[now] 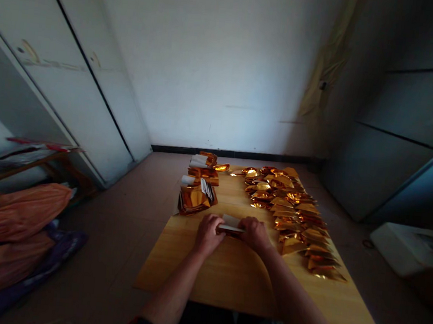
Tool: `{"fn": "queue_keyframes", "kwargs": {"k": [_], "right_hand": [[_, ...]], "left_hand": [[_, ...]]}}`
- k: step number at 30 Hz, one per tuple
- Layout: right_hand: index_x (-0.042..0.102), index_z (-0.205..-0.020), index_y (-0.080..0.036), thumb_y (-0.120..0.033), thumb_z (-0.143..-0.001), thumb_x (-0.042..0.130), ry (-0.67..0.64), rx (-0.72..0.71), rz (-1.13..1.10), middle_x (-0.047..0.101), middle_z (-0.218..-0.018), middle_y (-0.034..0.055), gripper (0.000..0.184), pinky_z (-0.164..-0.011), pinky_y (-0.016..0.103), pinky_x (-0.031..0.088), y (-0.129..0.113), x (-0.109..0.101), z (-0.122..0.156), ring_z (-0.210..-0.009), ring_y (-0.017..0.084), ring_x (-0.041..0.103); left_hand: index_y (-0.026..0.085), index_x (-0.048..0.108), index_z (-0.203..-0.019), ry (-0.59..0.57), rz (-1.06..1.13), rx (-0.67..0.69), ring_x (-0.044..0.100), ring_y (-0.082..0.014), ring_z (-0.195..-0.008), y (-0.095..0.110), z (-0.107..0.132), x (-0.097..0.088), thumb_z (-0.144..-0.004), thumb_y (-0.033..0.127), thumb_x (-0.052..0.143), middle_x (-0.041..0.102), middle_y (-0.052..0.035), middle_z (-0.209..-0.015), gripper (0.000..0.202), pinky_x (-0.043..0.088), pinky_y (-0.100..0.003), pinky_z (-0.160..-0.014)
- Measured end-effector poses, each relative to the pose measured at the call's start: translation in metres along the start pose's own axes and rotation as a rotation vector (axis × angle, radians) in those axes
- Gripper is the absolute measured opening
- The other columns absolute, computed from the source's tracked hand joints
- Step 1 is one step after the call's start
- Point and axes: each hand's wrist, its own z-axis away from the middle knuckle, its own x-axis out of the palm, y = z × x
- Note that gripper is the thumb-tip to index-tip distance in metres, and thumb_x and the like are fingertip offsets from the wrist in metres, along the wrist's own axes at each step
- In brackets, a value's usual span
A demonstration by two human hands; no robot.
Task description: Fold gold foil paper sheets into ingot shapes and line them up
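"What fills the frame?"

"A pale wooden table (196,278), lower middle. Loose folded gold foil triangles (291,211) run along its right side; bundled gold foil stacks (198,196) sit at its upper left."

"How much is bundled?"

"Only a few stacks; most foil lies loose."

"And the hands?"

"The left hand (209,235) and right hand (256,234) meet at centre, fingers (251,223) clamped on a small white-and-gold folded packet (231,224)."

Paper (231,222) between left hand (209,235), right hand (255,234)
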Motion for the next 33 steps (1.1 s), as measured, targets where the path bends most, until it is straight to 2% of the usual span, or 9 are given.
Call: {"fn": "queue_keyframes", "kwargs": {"k": [5,8,17,23,27,33], "right_hand": [[0.065,-0.087,-0.021,-0.013,-0.074,0.055,0.024,-0.09,0.011,0.067,-0.092,0.0038,0.018,-0.076,0.027,0.032,0.003,0.005,0.005,-0.091,0.018,0.056],[0.063,-0.088,-0.019,-0.011,-0.074,0.053,0.06,-0.161,0.031,0.065,-0.09,0.0046,0.019,-0.077,0.029,0.03,0.002,0.008,0.011,-0.089,0.018,0.053],[0.063,-0.092,-0.02,-0.017,-0.086,0.048,0.121,-0.308,0.114,0.062,-0.089,0.0056,0.017,-0.079,0.032,0.027,0.001,0.018,0.022,-0.087,0.019,0.047],[0.062,-0.089,-0.02,-0.022,-0.092,0.044,0.116,-0.358,0.238,0.061,-0.088,0.0065,0.018,-0.079,0.034,0.026,-0.001,0.017,0.022,-0.086,0.02,0.046],[0.062,-0.093,-0.02,-0.02,-0.091,0.044,0.11,-0.388,0.232,0.061,-0.088,0.0059,0.018,-0.08,0.034,0.026,-0.002,0.016,0.028,-0.085,0.019,0.045],[0.063,-0.089,-0.02,-0.02,-0.091,0.045,0.128,-0.418,0.212,0.06,-0.085,0.0055,0.018,-0.08,0.034,0.026,-0.001,0.017,0.031,-0.083,0.018,0.045]], "left_hand": [[0.019,0.06,-0.074,0.01,0.009,0.022,0.053,-0.0178,-0.089,0.0,0.001,-0.001,-0.06,0.002,0.06,0.057,-0.0022,-0.087,0.023,0.043,-0.03,-0.08],[0.019,0.059,-0.074,-0.029,-0.011,0.05,0.053,-0.0179,-0.089,-0.004,0.002,-0.002,-0.06,0.001,0.057,0.058,-0.0026,-0.088,0.023,0.043,-0.03,-0.079],[0.021,0.06,-0.089,-0.204,-0.184,0.136,0.055,-0.0209,-0.091,0.001,0.005,-0.018,-0.066,0.003,0.054,0.064,-0.0037,-0.089,0.03,0.042,-0.034,-0.079],[0.025,0.064,-0.099,-0.242,-0.259,0.214,0.054,-0.0217,-0.097,0.005,0.007,-0.021,-0.069,0.002,0.055,0.064,-0.0045,-0.1,0.038,0.042,-0.036,-0.084],[0.024,0.064,-0.101,-0.251,-0.272,0.202,0.054,-0.022,-0.098,0.006,0.006,-0.021,-0.07,0.001,0.052,0.065,-0.0045,-0.103,0.041,0.043,-0.037,-0.084],[0.023,0.067,-0.098,-0.255,-0.253,0.196,0.055,-0.0215,-0.095,0.003,0.005,-0.021,-0.068,0.0,0.051,0.066,-0.0049,-0.1,0.041,0.044,-0.036,-0.083]]}}
